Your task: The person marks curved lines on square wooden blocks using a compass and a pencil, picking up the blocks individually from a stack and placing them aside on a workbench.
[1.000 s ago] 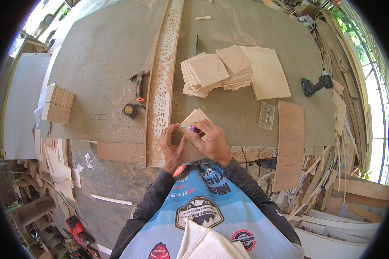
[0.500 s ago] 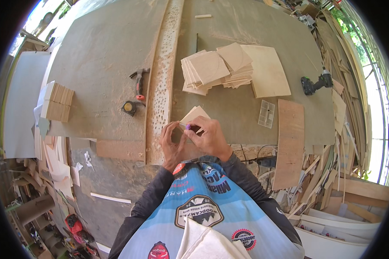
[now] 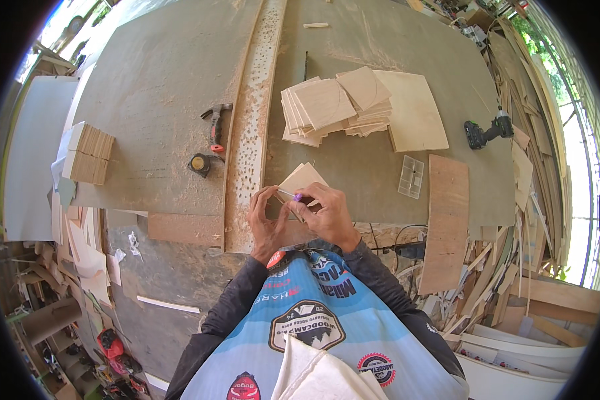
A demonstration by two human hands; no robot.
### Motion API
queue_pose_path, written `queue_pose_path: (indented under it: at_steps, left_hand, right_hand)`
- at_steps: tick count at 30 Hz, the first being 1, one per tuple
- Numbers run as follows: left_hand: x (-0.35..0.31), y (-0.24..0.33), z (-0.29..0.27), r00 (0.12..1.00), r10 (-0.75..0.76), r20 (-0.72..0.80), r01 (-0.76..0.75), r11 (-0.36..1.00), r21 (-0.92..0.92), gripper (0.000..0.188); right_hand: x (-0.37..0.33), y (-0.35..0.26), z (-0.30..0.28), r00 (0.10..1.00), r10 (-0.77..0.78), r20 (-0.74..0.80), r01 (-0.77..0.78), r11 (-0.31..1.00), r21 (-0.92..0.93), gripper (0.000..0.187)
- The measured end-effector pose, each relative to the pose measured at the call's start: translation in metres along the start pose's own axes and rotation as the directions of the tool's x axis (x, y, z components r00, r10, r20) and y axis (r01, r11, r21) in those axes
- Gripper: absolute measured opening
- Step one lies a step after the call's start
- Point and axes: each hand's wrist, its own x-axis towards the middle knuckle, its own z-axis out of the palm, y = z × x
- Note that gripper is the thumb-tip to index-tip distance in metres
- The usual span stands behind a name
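Close in front of my body, a few thin wooden squares [image 3: 303, 176] stand out beyond my fingers. My left hand [image 3: 267, 223] is curled at their left corner, thumb and forefinger bent round the edge; its exact grip is partly hidden. Between thumb and fingers, my right hand [image 3: 330, 215] pinches a thin pale stick with a purple end [image 3: 298, 198]. The stick slants across the squares toward my left forefinger; I cannot make out what kind of tool it is. Farther off lies a fanned pile of similar wooden squares [image 3: 323, 103].
A claw hammer [image 3: 216, 128] and tape measure [image 3: 199, 165] lie left of a pitted, dusty strip [image 3: 250, 120]. Wooden blocks [image 3: 89, 155] are stacked far left. To the right are a clear compartment box [image 3: 411, 177], a plywood strip [image 3: 445, 223] and a cordless drill [image 3: 488, 129].
My right hand has shifted slightly right and turned, so more of the pale stick shows. My left hand stays almost where it was.
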Motion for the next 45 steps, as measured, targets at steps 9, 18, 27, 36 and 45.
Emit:
queue_pose_path:
  at_steps: [9, 18, 27, 36, 45]
  left_hand:
    - [0.000, -0.001, 0.001, 1.000, -0.003, 0.003, 0.003, 1.000, -0.009, 0.053]
    - [-0.001, -0.002, 0.001, 1.000, 0.003, 0.000, -0.003, 1.000, -0.012, 0.052]
    - [0.000, 0.001, 0.000, 1.000, 0.015, -0.002, -0.015, 1.000, -0.003, 0.052]
    - [0.001, 0.005, 0.000, 1.000, 0.011, -0.008, -0.011, 1.000, 0.004, 0.049]
    - [0.003, 0.006, -0.001, 1.000, 0.013, -0.018, -0.013, 1.000, 0.019, 0.046]
  right_hand:
    - [-0.001, 0.001, 0.001, 1.000, -0.007, -0.004, 0.007, 1.000, -0.008, 0.021]
    - [0.000, -0.001, 0.000, 1.000, 0.000, -0.008, 0.000, 1.000, -0.007, 0.022]
    - [0.000, 0.001, 0.001, 1.000, -0.005, 0.003, 0.005, 1.000, -0.028, 0.020]
    - [0.009, 0.002, -0.009, 0.997, -0.067, 0.046, 0.070, 0.996, -0.051, 0.018]
    - [0.054, 0.021, -0.034, 0.955, -0.191, 0.227, 0.223, 0.967, -0.124, 0.020]
